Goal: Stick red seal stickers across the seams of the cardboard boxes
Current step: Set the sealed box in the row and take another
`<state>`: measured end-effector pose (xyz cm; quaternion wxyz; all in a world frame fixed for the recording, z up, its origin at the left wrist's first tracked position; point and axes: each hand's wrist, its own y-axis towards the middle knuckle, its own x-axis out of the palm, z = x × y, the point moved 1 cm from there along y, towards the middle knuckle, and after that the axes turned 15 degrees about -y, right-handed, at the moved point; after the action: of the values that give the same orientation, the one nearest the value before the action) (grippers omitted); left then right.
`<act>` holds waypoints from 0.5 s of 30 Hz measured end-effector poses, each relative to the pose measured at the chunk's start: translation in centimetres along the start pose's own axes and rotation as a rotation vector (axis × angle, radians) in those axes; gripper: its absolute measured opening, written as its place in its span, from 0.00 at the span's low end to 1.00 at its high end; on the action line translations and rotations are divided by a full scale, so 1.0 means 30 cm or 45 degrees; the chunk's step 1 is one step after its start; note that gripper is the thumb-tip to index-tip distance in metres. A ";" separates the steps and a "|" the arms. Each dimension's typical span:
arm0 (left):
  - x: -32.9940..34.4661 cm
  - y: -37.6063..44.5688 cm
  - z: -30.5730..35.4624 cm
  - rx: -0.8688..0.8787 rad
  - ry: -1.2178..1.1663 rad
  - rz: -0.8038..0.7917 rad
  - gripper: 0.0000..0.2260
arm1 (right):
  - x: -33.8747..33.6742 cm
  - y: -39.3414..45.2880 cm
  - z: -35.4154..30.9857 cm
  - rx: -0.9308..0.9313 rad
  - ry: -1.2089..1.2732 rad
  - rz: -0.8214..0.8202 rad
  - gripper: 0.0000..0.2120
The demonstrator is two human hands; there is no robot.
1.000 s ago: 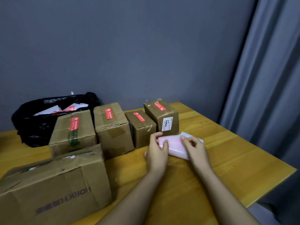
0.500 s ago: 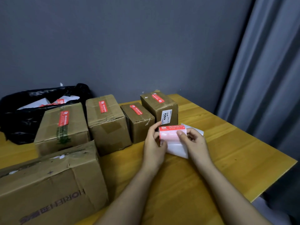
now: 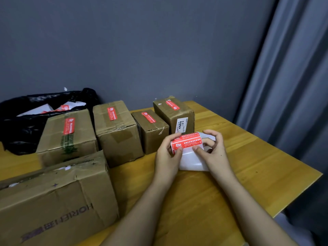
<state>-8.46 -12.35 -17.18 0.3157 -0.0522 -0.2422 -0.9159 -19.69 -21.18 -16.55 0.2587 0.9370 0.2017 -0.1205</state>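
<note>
Both hands hold a strip of red seal stickers on white backing paper above the wooden table. My left hand pinches the strip's left end between thumb and fingers. My right hand pinches the backing at the right, thumb just below the red sticker. Several cardboard boxes stand in a row behind, each with a red sticker across its top seam: a wide one, a taller one, a small one and one with a white label. A large box lies at the near left.
A black plastic bag holding white backing scraps sits at the back left against the grey wall. A grey curtain hangs on the right, past the table's right edge.
The strip has been lifted and turned so its red stickers face up. Both hands rose a little with it, and my right thumb moved below the red sticker.
</note>
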 end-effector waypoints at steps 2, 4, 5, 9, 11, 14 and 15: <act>-0.004 0.002 -0.002 -0.035 -0.033 -0.002 0.18 | -0.001 -0.007 -0.008 -0.059 -0.076 0.034 0.21; -0.009 0.005 -0.002 -0.076 -0.072 0.006 0.17 | -0.001 -0.008 -0.018 -0.110 -0.105 0.029 0.15; -0.010 0.005 0.000 -0.088 -0.092 0.004 0.18 | -0.003 -0.008 -0.019 -0.112 -0.102 0.026 0.13; -0.010 0.001 0.002 -0.133 -0.136 -0.040 0.20 | -0.011 -0.005 -0.018 -0.095 -0.120 0.040 0.09; -0.010 0.001 0.001 -0.126 -0.120 -0.047 0.21 | -0.012 -0.008 -0.021 -0.105 -0.131 0.043 0.09; -0.009 -0.001 0.004 -0.084 -0.081 -0.026 0.22 | -0.010 -0.009 -0.022 -0.108 -0.136 0.054 0.08; -0.008 -0.002 0.005 -0.086 -0.079 -0.025 0.22 | -0.010 -0.008 -0.021 -0.108 -0.144 0.053 0.08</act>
<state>-8.31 -12.11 -17.15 0.2972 -0.0890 -0.2212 -0.9246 -19.98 -20.75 -16.02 0.3114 0.9209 0.1722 -0.1592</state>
